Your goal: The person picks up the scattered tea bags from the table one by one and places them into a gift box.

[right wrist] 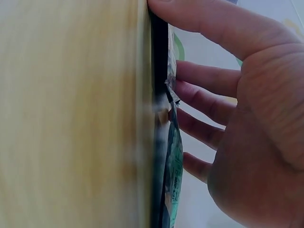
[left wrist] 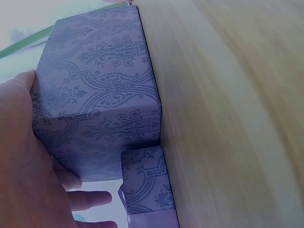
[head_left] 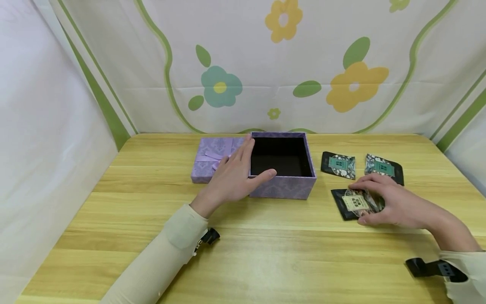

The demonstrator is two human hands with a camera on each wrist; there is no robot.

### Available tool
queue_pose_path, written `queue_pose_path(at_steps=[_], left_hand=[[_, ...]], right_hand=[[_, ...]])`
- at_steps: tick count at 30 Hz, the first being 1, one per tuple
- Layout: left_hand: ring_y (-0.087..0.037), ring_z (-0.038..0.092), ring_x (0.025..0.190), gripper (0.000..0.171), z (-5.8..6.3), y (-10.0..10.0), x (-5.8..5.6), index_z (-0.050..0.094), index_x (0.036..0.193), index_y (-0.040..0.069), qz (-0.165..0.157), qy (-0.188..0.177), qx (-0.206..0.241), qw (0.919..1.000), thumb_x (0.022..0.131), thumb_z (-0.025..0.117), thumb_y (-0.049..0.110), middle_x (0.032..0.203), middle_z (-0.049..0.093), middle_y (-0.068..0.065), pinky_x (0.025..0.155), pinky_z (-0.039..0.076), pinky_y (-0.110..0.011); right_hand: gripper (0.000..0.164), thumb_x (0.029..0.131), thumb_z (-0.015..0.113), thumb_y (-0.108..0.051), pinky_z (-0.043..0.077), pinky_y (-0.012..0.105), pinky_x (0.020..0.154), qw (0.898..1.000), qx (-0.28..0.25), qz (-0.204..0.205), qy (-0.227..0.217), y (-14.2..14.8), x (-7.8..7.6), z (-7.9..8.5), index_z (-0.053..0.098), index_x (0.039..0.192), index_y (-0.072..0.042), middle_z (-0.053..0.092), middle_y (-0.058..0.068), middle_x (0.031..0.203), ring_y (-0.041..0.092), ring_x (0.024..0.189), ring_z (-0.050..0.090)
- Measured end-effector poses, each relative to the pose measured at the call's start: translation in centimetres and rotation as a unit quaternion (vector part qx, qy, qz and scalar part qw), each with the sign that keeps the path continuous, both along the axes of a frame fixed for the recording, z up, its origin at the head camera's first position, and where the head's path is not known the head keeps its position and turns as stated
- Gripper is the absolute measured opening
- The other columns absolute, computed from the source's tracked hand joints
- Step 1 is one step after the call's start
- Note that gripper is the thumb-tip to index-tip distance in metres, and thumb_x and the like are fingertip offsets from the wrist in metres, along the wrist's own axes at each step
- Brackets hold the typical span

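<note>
A purple patterned gift box point(head_left: 282, 188) stands lidless on the table, its inside black. My left hand point(head_left: 235, 175) rests against its left side with fairly straight fingers, the thumb at the near rim; the left wrist view shows this hand point(left wrist: 28, 156) beside the box point(left wrist: 99, 71). At the right, my right hand point(head_left: 402, 207) holds a black packet with a cream label point(head_left: 355, 202) by its opposite edges, thumb on the near side and fingers on the far side. The right wrist view has this hand point(right wrist: 256, 104) close to the tabletop.
The box's purple lid point(head_left: 205, 162) with a ribbon bow lies left of the box. Two black packets with green labels, one on the left point(head_left: 338, 164) and one on the right point(head_left: 383, 167), lie behind my right hand. A flowered cloth point(head_left: 250, 114) hangs behind the table point(head_left: 265, 253).
</note>
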State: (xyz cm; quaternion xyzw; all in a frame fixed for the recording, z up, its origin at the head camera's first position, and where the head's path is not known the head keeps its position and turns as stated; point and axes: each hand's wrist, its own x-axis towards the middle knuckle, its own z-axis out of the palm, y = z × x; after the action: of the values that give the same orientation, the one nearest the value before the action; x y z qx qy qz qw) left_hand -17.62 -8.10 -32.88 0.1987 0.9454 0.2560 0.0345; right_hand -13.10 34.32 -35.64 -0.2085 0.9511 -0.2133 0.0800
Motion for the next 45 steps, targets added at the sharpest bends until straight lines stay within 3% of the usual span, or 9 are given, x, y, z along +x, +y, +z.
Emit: queue_pose_path(at_steps=[8, 17, 22, 27, 34, 36, 40, 45], left_hand=[[-0.024, 0.016, 0.167, 0.109, -0.1, 0.0, -0.1, -0.005, 0.173, 0.025, -0.001, 0.001, 0.0, 1.0, 0.095, 0.041, 0.087, 0.18, -0.009, 0.01, 0.131, 0.015, -0.068], [-0.026, 0.018, 0.167, 0.109, 0.0, 0.0, -0.1, -0.005, 0.173, 0.025, -0.001, 0.001, 0.0, 1.0, 0.095, 0.041, 0.087, 0.18, -0.009, 0.009, 0.13, 0.015, -0.068], [-0.026, 0.019, 0.167, 0.109, -0.1, 0.0, -0.1, -0.006, 0.172, 0.026, -0.003, 0.0, 0.003, 1.0, 0.095, 0.04, 0.087, 0.18, -0.01, 0.01, 0.13, 0.015, -0.068], [-0.026, 0.02, 0.166, 0.109, -0.1, 0.0, -0.1, -0.007, 0.172, 0.027, 0.0, -0.001, 0.001, 1.0, 0.095, 0.04, 0.088, 0.179, -0.011, 0.012, 0.131, 0.016, -0.068], [-0.026, 0.02, 0.167, 0.11, -0.1, 0.0, -0.2, -0.007, 0.172, 0.026, 0.001, 0.001, -0.002, 1.0, 0.095, 0.04, 0.088, 0.18, -0.01, 0.01, 0.131, 0.016, -0.068], [-0.027, 0.021, 0.166, 0.11, -0.1, 0.0, -0.1, -0.007, 0.172, 0.027, 0.003, -0.001, -0.002, 1.0, 0.095, 0.041, 0.087, 0.18, -0.01, 0.011, 0.131, 0.015, -0.067], [-0.026, 0.02, 0.166, 0.11, -0.2, 0.0, -0.2, -0.007, 0.172, 0.027, 0.003, -0.002, 0.0, 1.0, 0.094, 0.041, 0.088, 0.179, -0.011, 0.012, 0.131, 0.015, -0.067], [-0.025, 0.019, 0.167, 0.11, -0.2, 0.0, -0.2, -0.007, 0.172, 0.026, 0.003, -0.001, -0.001, 1.0, 0.094, 0.04, 0.088, 0.18, -0.01, 0.011, 0.131, 0.015, -0.067]], right_hand=[[0.07, 0.079, 0.094, -0.044, 0.038, 0.069, 0.101, 1.0, -0.027, -0.006, 0.005, -0.2, 0.0, 0.1, 0.064, 0.138, -0.023, 0.057, 0.013, 0.147, 0.044, 0.143, 0.039], [0.072, 0.082, 0.092, -0.042, 0.045, 0.066, 0.097, 0.999, -0.022, -0.01, 0.038, -0.6, 0.1, 0.3, 0.062, 0.142, -0.017, 0.057, 0.012, 0.144, 0.033, 0.129, 0.051], [0.072, 0.085, 0.09, -0.041, 0.045, 0.074, 0.096, 0.998, -0.026, -0.016, 0.046, -0.9, 0.2, 0.7, 0.059, 0.146, -0.017, 0.05, 0.017, 0.15, 0.042, 0.131, 0.052], [0.07, 0.087, 0.089, -0.036, 0.045, 0.07, 0.096, 0.997, -0.043, -0.024, 0.056, -1.3, 0.3, 1.3, 0.059, 0.149, -0.018, 0.049, 0.014, 0.149, 0.041, 0.131, 0.051], [0.063, 0.087, 0.089, -0.03, 0.041, 0.05, 0.096, 0.993, -0.065, -0.049, 0.081, -2.2, 0.1, 2.0, 0.063, 0.145, -0.029, 0.052, 0.003, 0.14, 0.011, 0.124, 0.045], [0.062, 0.087, 0.089, -0.029, 0.04, 0.039, 0.095, 0.993, -0.067, -0.049, 0.089, -2.4, 0.1, 2.1, 0.064, 0.144, -0.031, 0.053, -0.001, 0.136, 0.005, 0.118, 0.044], [0.063, 0.088, 0.089, -0.029, 0.037, 0.034, 0.095, 0.992, -0.074, -0.052, 0.092, -2.8, -0.1, 2.5, 0.064, 0.145, -0.028, 0.052, 0.0, 0.133, 0.01, 0.119, 0.046], [0.064, 0.089, 0.088, -0.029, 0.037, 0.051, 0.101, 0.99, -0.089, -0.056, 0.09, -3.4, -0.4, 3.2, 0.062, 0.147, -0.019, 0.051, 0.007, 0.138, 0.03, 0.128, 0.049]])
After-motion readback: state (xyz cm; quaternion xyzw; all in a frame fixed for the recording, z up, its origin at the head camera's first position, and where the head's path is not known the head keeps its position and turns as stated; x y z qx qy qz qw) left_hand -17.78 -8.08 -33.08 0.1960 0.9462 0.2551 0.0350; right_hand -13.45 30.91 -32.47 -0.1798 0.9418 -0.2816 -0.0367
